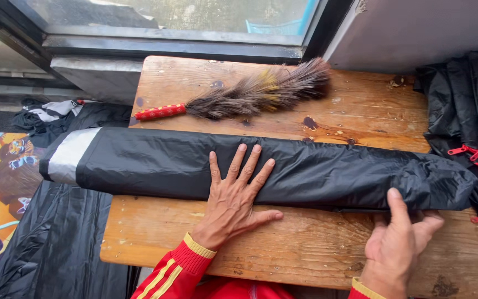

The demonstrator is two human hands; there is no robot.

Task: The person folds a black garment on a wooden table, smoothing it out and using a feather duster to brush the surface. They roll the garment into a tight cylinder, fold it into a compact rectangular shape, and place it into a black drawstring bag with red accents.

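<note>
One long black plastic-wrapped roll [283, 171] lies across the wooden surface [283, 249], its grey-banded left end overhanging the left edge. The left hand [236, 194] rests flat on the roll's middle, fingers spread, gripping nothing. The right hand [399, 238] pinches the roll's near edge toward its right end, thumb on top. One feather duster [250, 97] with a red handle lies on the far side. Bare wood stays open along the near edge. Black bags [466, 105] with red ties are piled at right.
</note>
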